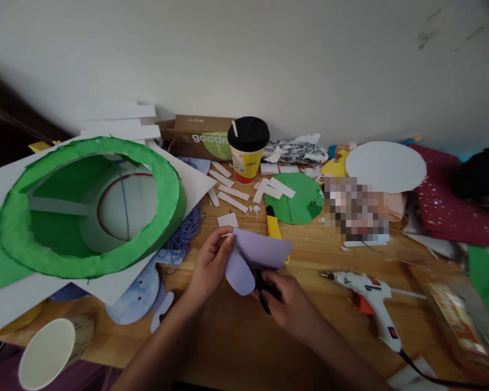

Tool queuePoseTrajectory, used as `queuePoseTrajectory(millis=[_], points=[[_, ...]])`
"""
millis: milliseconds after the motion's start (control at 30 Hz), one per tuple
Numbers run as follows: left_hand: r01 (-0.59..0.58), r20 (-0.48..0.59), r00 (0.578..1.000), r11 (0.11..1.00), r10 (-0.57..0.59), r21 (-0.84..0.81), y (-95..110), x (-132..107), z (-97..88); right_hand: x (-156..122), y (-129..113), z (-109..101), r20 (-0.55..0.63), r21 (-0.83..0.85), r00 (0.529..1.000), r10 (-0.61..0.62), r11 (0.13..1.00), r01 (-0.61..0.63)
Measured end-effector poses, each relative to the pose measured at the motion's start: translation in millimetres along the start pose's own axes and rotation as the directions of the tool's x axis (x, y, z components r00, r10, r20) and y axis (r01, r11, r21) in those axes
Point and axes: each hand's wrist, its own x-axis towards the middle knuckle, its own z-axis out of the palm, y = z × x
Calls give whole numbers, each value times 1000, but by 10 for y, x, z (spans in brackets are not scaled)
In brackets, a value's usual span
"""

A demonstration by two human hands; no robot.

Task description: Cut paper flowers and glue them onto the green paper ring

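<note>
My left hand [208, 267] pinches the left edge of a lilac foam sheet [257, 251] held just above the wooden table [236, 336]. A rounded flap of that sheet [239, 273] hangs down between my hands. My right hand [288, 305] grips black-handled scissors [262, 290], whose blades are hidden behind the sheet. A yellow utility knife [273, 224] lies on the table just behind the sheet.
A big green foam ring [90, 260] rests on white boards at the left. A yellow cup with a black lid [248, 149] stands at the back, beside white strips [233, 201] and a green disc [299, 203]. A white glue gun [370, 301] lies right; a paper cup [51, 353] lies near left.
</note>
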Motion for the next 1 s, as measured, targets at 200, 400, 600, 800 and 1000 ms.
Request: queuePoseTrajectory(millis=[200,400,600,800,1000], points=[[8,5,1000,999,-7,-37,23,-53,49,3,29,4,-16,-18,1000,-3,1000,3],[-4,7,1000,993,5,-118,-17,-142,146,3,38,16,-76,-89,997,-18,996,12],[97,6,995,970,-98,-223,-5,-166,197,-27,40,6,-78,-51,996,-38,998,34],[213,230,962,931,-147,-296,-96,-107,186,-15,18,-17,-70,-37,996,-54,998,52],[136,225,971,956,-78,-258,-117,-98,166,-23,4,-17,-98,2,995,-26,1000,27]])
